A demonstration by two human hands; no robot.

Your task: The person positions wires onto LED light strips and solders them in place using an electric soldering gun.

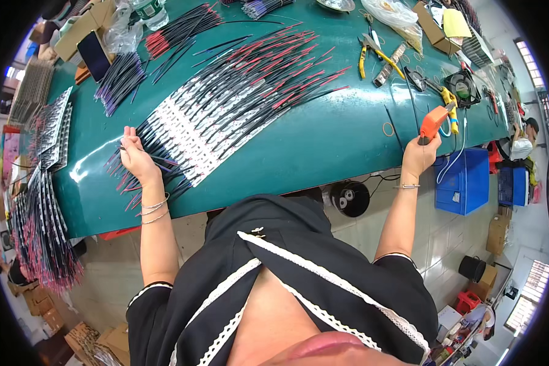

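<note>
My right hand [418,160] is closed round the handle of an orange gun-shaped tool [434,122] above the table's right front part. Its tip reaches toward a yellow-handled tool [449,102]. My left hand [139,161] is at the lower left edge of a panel of white circuit boards [189,131], among the wire ends. Its fingers are drawn together; whatever they pinch, if anything, is hidden. Rows of black wires with red ones [268,67] cross the panel and fan out past both sides.
The green table [323,146] also carries bundles of wires [121,82], a phone [94,55], a water bottle [150,12], yellow-handled pliers [381,52] and a small black fan [463,86]. Wired boards [46,207] hang over the left edge. A blue crate [463,183] stands below on the right.
</note>
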